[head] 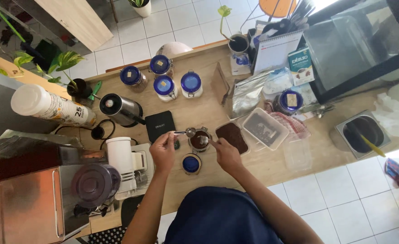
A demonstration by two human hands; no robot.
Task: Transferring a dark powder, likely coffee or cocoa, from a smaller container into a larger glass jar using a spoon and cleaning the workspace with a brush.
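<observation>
On the wooden counter (271, 165) stands a small open jar (200, 140) filled with dark coffee grounds. My left hand (163, 149) is pinched on a small metal spoon (186, 132) whose bowl hangs at the jar's left rim. A second spoon (205, 141) dips into the jar, and my right hand (227, 154) grips it. The jar's blue lid (191, 164) lies on the counter just in front, between my hands.
A tray of dark grounds (233, 136), a clear tub of beans (262, 129) and a black scale (158, 124) sit close around the jar. Several blue-lidded jars (177, 84) stand behind. A grinder (119, 158) and kettle (119, 109) are at left, a knock box (363, 133) at right.
</observation>
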